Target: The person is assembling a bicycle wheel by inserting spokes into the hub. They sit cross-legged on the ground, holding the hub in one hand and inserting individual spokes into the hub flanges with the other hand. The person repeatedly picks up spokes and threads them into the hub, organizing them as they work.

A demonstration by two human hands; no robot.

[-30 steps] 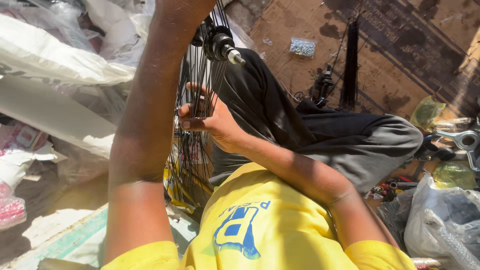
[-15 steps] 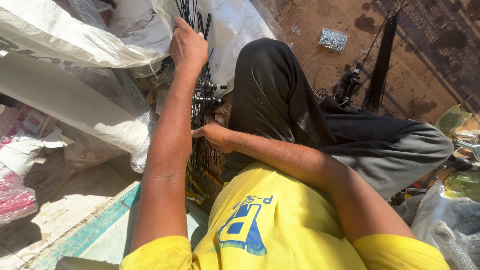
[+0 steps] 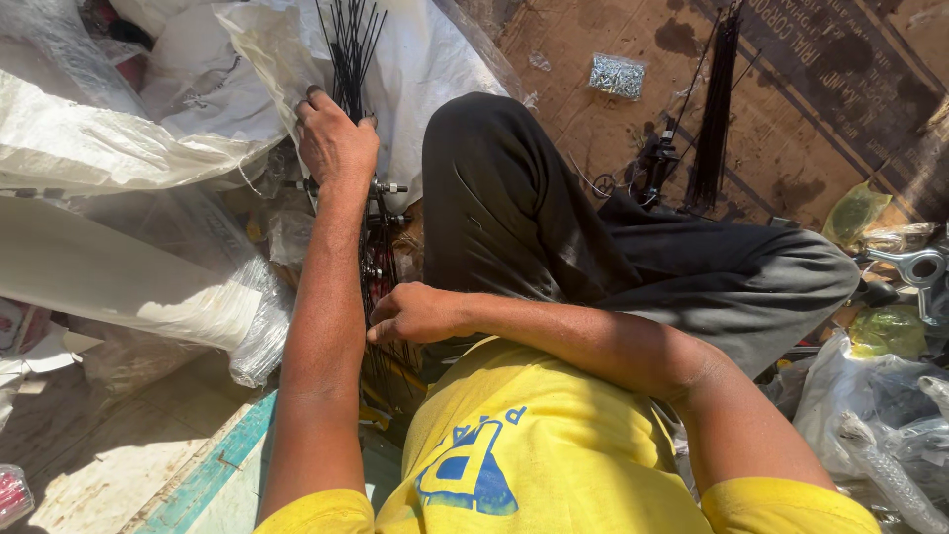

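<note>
two hands, left hand (image 3: 336, 143) fingers closed round one bundle of black spokes (image 3: 348, 49), right hand (image 3: 410, 311) fingers curled on spokes

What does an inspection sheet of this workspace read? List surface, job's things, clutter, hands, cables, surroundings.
Surface: brown cardboard, stained, spread on the ground.
Job's things: black spokes fanning up past the left hand; a hub below it.
Clutter: plastic bags at left; a packet of small metal parts; a second spoke bundle; green bags at right.
Hands: left hand closed on the spokes; right hand curled at the spokes lower down, grip unclear.
Cables: nothing seen.
Surroundings: the person sits in sunlight, black trousers, yellow shirt.
</note>
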